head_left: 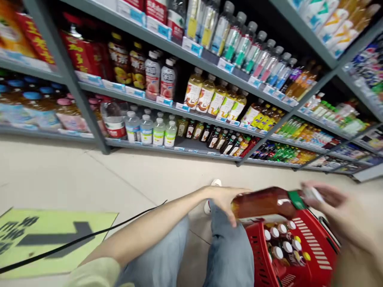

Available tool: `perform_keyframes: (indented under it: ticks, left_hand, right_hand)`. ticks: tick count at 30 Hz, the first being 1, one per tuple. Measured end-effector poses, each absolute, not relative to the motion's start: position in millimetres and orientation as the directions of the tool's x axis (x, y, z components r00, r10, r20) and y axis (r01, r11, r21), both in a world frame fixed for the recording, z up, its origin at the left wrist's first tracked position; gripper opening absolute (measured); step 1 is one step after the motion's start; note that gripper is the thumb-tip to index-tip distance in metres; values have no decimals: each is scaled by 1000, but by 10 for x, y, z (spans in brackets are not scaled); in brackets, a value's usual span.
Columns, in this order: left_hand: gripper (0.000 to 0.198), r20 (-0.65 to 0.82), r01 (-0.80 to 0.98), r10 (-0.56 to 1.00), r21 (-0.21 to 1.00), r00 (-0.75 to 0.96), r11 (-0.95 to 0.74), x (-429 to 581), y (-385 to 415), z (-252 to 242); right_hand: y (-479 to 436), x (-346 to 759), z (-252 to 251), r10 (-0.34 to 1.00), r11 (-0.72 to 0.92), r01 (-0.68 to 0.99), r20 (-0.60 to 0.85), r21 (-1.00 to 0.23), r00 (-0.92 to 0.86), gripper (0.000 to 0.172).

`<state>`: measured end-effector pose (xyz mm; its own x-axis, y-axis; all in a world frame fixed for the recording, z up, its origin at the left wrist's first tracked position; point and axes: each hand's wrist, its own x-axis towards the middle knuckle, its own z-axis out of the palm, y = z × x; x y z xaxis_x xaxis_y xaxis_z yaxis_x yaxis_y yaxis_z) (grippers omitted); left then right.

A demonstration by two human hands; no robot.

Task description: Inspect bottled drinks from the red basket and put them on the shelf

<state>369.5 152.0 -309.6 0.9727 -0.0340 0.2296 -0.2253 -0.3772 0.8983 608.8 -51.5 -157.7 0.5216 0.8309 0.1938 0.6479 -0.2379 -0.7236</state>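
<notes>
A large bottle of dark reddish-brown drink [266,204] with a green neck band lies almost level between my two hands, above the basket. My left hand [224,200] is wrapped round its base end. At the other end my right hand [327,199], a little blurred, has its fingers closed round the white cap and neck. Below the bottle stands a red shopping basket [317,243]. Several smaller bottles [279,251] with white and yellow caps stand upright in it. Part of the basket's left side is behind my knee.
Grey store shelves [179,105] packed with drink bottles run across the front and off to the right. A yellow-green floor sign [56,239] lies at left, and a black cable [116,228] crosses over it. My white shoe [216,182] stands on pale floor tiles [143,171].
</notes>
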Motion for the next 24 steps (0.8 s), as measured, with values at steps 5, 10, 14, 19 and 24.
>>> perform_keyframes:
  ticks: [5,10,14,19,24]
  left_hand:
    - [86,307,-314,128,949,943,41,3498,1533,-3091]
    - [64,71,-174,290,922,955,347,3261,1517,-3272]
    - [61,15,-199,351,847,936,493,3169,1608,-3400]
    - [62,50,-269,556,908,830,320,3191,1690,-3398]
    - [62,-9,-160,610,962,792,221,3204,1709,-3393]
  right_hand:
    - [748,5349,-1744,851,172,95,197,-980,487,30]
    - [1238,4985,-2410,881,248,-350,60,-904,470,46]
    - [1221,4712,-2766,977,105,-611,-33,-785,210,60]
    - [1376,4572,-2841,969,60,-723,-133,-689,206,67]
    - [1522,4607,-3027,940,32,-766,-241,-642,241,69]
